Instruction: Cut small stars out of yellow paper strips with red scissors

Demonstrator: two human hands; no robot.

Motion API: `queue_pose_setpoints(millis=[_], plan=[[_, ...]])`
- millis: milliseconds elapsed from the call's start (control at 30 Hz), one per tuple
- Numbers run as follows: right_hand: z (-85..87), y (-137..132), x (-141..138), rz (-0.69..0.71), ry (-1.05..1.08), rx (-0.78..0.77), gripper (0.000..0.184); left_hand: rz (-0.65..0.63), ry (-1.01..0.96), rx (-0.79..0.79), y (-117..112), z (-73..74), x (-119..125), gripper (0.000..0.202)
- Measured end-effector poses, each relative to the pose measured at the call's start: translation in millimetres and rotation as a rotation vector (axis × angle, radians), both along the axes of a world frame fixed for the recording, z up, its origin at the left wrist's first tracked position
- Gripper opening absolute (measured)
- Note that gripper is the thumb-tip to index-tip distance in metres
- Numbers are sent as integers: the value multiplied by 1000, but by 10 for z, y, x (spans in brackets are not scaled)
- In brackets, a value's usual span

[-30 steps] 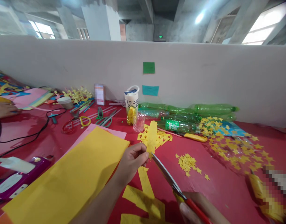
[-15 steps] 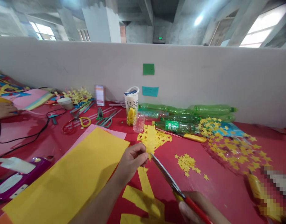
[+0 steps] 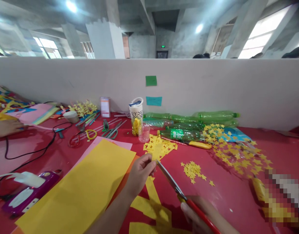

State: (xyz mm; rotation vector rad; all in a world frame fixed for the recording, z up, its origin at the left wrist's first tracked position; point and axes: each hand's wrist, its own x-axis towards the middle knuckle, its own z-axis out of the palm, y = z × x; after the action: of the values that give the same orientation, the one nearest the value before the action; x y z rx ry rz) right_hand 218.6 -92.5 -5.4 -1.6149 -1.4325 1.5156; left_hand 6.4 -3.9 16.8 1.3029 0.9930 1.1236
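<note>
My left hand [image 3: 141,170] is closed in a pinch on a strip of yellow paper [image 3: 156,152]. Red-handled scissors [image 3: 170,178] are gripped in my right hand [image 3: 205,204], their tips touching or just beside the strip near my left fingertips. Beyond the hands lie yellow strips with star-shaped holes [image 3: 170,145]. A small heap of yellow paper stars [image 3: 192,170] rests to the right of the scissors. Below the hands are wider yellow paper pieces [image 3: 149,208]. Large yellow sheets [image 3: 86,178] lie left of my forearm.
Green plastic bottles [image 3: 188,134] line the white partition [image 3: 213,84], beside a clear cup [image 3: 144,134] and a white tumbler [image 3: 136,112]. More stars [image 3: 239,154] spread at right. A purple power strip [image 3: 30,195] sits at left, near another person's hand [image 3: 10,126].
The camera view has tilted up slightly and shifted. My hands keep nearly the same pose, the left still pinching the strip and the right still holding the scissors at it.
</note>
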Motion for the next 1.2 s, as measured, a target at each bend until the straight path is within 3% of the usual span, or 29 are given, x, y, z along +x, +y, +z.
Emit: queue_pose_setpoints(millis=[133,333,600,900,1200], plan=[[123,88,-17,188,-18,13,54,18,-9,-25,-15,3,13,21],[220,147,-20,320,-51,81,54,15,-60,-34,0,-56,1,18],[157,105,-15,299,-15,60,59,-21,-186,-60,21,-96,-17,17],[186,89,-20,287,10,-17,61,-13,-170,-83,16,-94,-35,17],[168,97,-29,279,-13,24,61,27,-160,-81,16,-82,-10,18]])
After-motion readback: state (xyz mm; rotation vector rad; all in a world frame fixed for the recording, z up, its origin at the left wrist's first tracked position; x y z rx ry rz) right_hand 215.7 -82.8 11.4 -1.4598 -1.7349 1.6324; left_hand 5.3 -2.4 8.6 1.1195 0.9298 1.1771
